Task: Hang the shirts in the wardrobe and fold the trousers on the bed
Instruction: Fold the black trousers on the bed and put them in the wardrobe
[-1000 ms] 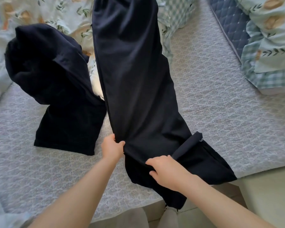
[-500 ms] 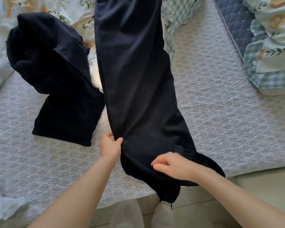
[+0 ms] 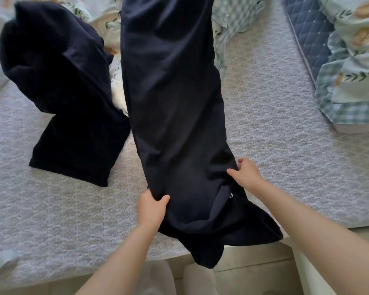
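Observation:
Dark navy trousers lie stretched lengthwise on the bed, their near end hanging over the bed's front edge. My left hand pinches the trousers' left edge, thumb on top of the cloth. My right hand grips the right edge of the same trousers, fingers curled into the fabric. A second dark garment lies crumpled and partly folded to the left, untouched.
A floral and checked quilt is bunched at the right and along the back of the bed. A dark blue quilted mattress edge shows at the top right. Pale floor and my legs lie below the bed's front edge.
My right hand moved from the middle of the trousers' near end out to their right edge and took hold there. My left hand kept its hold on the left edge.

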A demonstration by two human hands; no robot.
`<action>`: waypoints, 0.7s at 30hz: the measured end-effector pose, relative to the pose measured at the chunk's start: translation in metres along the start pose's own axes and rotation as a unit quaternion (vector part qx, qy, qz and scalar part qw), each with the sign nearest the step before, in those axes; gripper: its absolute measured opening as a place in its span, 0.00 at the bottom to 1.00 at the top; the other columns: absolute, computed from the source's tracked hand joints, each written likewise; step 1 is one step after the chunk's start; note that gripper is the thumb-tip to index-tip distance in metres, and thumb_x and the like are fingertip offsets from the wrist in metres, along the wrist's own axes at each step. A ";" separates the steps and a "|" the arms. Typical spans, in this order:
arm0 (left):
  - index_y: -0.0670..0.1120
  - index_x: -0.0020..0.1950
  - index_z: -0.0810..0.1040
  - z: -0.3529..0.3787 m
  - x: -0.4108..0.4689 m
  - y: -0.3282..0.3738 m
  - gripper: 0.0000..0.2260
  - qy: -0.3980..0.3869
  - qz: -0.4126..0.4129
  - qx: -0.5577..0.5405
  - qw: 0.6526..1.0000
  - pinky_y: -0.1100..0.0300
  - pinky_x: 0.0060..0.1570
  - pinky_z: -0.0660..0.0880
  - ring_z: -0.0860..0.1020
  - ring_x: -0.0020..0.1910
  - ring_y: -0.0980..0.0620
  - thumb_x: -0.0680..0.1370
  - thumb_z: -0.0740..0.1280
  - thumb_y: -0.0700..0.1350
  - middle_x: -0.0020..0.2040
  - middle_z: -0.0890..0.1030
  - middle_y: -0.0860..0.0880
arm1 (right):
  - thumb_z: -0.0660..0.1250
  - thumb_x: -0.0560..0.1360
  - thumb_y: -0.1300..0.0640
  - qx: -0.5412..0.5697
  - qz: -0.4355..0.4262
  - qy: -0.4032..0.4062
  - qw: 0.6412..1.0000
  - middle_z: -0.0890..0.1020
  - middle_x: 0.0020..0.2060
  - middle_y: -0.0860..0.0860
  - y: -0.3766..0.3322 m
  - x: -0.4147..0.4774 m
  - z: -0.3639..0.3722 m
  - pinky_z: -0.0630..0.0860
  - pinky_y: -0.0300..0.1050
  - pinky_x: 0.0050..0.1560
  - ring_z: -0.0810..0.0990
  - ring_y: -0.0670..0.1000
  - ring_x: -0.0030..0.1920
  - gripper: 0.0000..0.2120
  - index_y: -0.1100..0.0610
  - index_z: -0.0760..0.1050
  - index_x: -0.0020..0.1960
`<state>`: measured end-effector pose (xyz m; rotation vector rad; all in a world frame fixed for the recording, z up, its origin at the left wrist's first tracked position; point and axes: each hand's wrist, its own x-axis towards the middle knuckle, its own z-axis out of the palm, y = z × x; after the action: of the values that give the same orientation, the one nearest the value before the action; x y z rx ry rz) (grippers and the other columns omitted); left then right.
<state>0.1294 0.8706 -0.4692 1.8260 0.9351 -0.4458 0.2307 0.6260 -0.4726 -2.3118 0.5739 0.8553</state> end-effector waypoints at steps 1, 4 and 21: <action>0.46 0.54 0.78 -0.002 -0.001 0.000 0.09 -0.010 -0.014 -0.022 1.000 0.53 0.52 0.77 0.80 0.53 0.48 0.75 0.71 0.39 0.49 0.82 0.52 | 0.69 0.74 0.52 0.016 0.014 -0.010 1.000 0.76 0.57 0.53 0.003 0.001 0.000 0.73 0.47 0.56 0.76 0.56 0.58 0.21 0.61 0.69 0.62; 0.46 0.60 0.78 -0.010 -0.012 0.002 0.12 -0.045 -0.031 -0.088 0.995 0.51 0.57 0.77 0.80 0.54 0.50 0.77 0.71 0.42 0.53 0.82 0.52 | 0.70 0.72 0.48 0.082 0.031 -0.051 0.995 0.79 0.54 0.52 0.010 0.002 0.003 0.75 0.52 0.59 0.77 0.54 0.57 0.21 0.57 0.70 0.60; 0.43 0.59 0.77 -0.073 0.021 -0.006 0.11 0.010 -0.101 -0.234 0.967 0.48 0.50 0.80 0.82 0.53 0.45 0.78 0.70 0.43 0.55 0.83 0.44 | 0.67 0.76 0.64 0.341 0.023 -0.168 0.925 0.83 0.52 0.54 -0.015 -0.022 0.029 0.80 0.53 0.53 0.83 0.55 0.52 0.11 0.56 0.74 0.57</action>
<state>0.1304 0.9448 -0.4545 1.3167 1.1368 -0.2982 0.2114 0.6596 -0.4697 -1.4901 0.6480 0.8735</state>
